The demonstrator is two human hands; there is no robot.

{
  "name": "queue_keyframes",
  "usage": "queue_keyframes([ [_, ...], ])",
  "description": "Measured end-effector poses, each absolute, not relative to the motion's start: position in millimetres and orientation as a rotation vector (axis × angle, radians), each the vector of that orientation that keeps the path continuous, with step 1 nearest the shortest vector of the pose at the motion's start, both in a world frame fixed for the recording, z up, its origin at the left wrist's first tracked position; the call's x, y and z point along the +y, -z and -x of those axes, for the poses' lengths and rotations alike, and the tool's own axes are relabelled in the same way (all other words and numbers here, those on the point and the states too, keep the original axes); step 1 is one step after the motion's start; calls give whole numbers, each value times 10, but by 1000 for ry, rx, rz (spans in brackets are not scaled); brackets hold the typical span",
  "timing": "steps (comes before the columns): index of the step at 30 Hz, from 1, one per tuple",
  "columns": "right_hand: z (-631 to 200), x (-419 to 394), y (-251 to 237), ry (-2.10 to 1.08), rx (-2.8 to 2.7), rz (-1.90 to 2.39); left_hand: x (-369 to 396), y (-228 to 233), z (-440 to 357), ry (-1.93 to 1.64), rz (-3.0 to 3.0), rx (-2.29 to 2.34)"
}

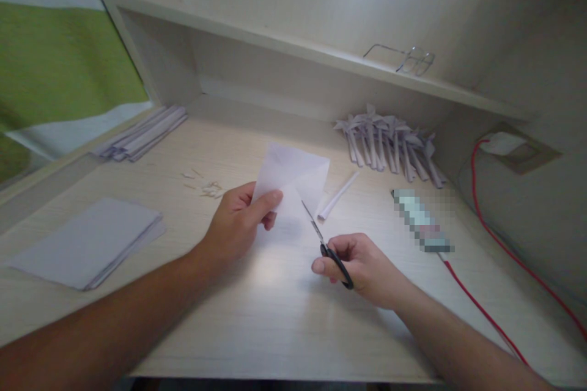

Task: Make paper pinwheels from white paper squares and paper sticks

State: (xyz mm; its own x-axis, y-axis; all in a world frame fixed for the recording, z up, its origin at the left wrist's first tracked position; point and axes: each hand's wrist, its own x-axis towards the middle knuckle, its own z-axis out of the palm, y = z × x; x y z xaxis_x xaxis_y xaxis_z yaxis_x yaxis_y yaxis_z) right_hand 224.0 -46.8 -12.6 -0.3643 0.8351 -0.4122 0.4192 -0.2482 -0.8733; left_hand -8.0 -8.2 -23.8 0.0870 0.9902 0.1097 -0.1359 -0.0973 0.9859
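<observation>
My left hand [245,214] pinches a white square sheet of paper [293,171] by its lower left edge, thumb on top; faint crease lines run across it. In my right hand [355,263] is a pair of scissors [317,230] with black handles. Their blades point up and left, with the tips at the lower edge of the paper; whether they have cut into it I cannot tell. Just right of the paper lies a rolled white paper tube [338,197] on the desk [275,317].
Several paper pinwheels on tube sticks [389,140] lie at the back right. A phone [422,220] with a red cable [481,311] is at right. Paper tubes [144,131], a paper stack [92,241] and small sticks [208,189] are at left. Glasses [415,61] rest on the shelf.
</observation>
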Motion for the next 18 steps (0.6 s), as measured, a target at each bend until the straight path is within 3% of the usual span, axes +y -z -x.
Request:
queue_keyframes([
  [18,-2252,-474,166,-1664,-1617,1486,-102,237,67,-1144,-1363,1017],
])
